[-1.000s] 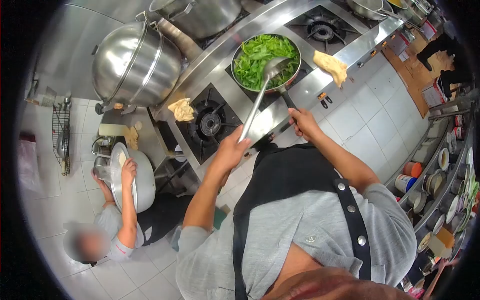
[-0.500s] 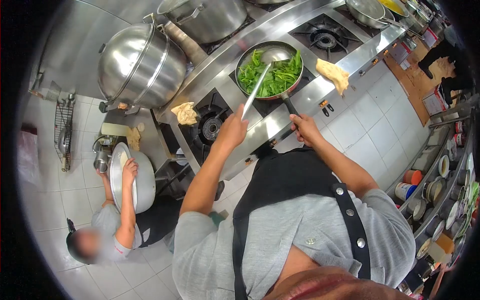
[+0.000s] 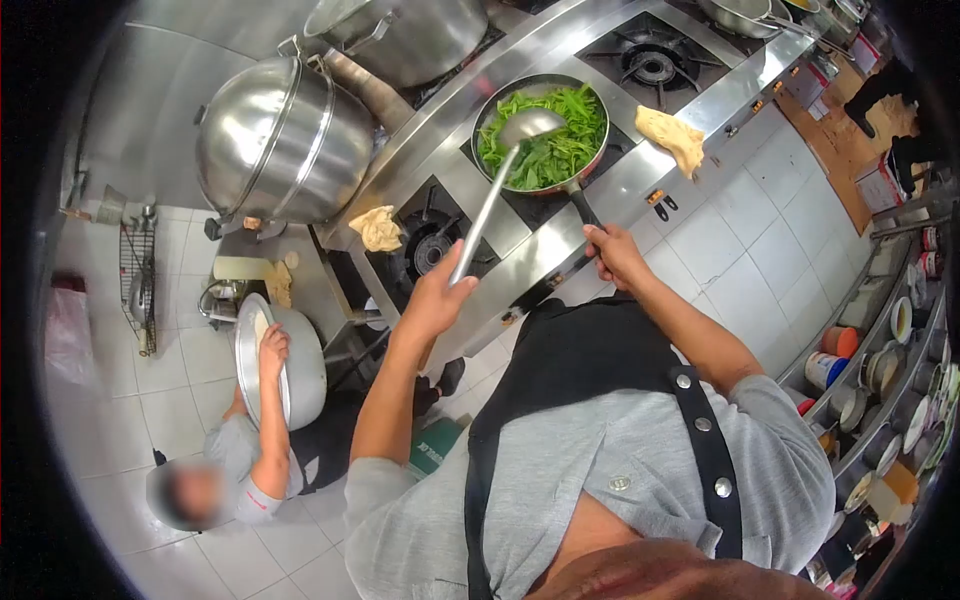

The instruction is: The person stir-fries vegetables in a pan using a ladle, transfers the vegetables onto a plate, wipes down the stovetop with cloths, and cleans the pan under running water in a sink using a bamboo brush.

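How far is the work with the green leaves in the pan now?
Done: the leaves are already in the pan, which sits on the stove.
In hand: the left hand holds the ladle, its bowl over the leaves; the right hand grips the pan's handle.
Left: probably finishing and emptying the pan, as the leaves lie in it. I cannot tell how cooked they are.

The head camera looks down and forward, chest (image 3: 580, 430) close, stove (image 3: 545, 255) farther off.

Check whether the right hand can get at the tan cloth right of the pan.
Probably yes: nothing visible stands between the right hand and the tan cloth, but it would first have to release the pan handle.
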`<state>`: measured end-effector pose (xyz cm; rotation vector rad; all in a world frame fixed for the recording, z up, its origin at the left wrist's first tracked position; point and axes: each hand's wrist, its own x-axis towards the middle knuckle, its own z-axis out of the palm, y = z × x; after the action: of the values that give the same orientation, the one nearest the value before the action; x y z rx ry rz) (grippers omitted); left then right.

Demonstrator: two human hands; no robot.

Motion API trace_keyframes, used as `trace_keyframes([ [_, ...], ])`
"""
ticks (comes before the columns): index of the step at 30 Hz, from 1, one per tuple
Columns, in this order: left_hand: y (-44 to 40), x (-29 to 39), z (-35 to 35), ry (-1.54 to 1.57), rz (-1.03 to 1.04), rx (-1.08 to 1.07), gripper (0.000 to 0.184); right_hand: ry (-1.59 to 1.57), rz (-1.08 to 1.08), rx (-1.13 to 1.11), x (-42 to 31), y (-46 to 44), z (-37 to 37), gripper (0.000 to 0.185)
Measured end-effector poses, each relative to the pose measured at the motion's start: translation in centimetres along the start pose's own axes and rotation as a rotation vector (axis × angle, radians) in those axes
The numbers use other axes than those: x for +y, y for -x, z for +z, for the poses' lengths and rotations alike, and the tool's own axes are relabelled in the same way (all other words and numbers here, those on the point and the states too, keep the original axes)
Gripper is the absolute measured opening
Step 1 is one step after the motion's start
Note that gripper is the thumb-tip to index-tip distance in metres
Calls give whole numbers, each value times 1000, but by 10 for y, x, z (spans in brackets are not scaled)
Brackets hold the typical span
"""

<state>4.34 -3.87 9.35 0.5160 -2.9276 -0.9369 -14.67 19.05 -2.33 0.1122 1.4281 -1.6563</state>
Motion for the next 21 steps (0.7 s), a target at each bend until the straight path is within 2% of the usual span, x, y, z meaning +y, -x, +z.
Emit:
trace_keyframes([
  [1, 0, -5, -3, 15, 76, 65, 61, 1, -2, -3, 1, 0, -1, 35],
  [2, -7, -9, -3, 148, -26, 73, 58, 3, -3, -4, 2, 0, -2, 35],
  [4, -35, 7, -3, 188, -318, -32, 57, 24, -17, -4, 7, -2, -4, 36],
  [6, -68, 21, 14, 245, -435, -52, 55, 58, -22, -5, 11, -6, -5, 37],
  [8, -94, 7, 57, 318, -371, 5, 51, 98, -19, -1, 12, -9, -7, 38],
  [11, -90, 6, 77, -166, 155, 150, 47, 51, -2, 32, 10, -8, -2, 43],
  [14, -62, 25, 22, -398, 146, -30, 51, 15, -19, 29, 13, -9, -6, 48],
  [15, -56, 33, 3, -504, 108, -100, 54, 9, -21, 36, 13, -9, -6, 40],
  [17, -42, 34, -21, -540, 77, -122, 55, 2, -24, 51, 9, -6, -4, 27],
  [21, -10, 31, -36, -490, -36, -181, 59, -32, -32, -3, 7, -4, -4, 27],
])
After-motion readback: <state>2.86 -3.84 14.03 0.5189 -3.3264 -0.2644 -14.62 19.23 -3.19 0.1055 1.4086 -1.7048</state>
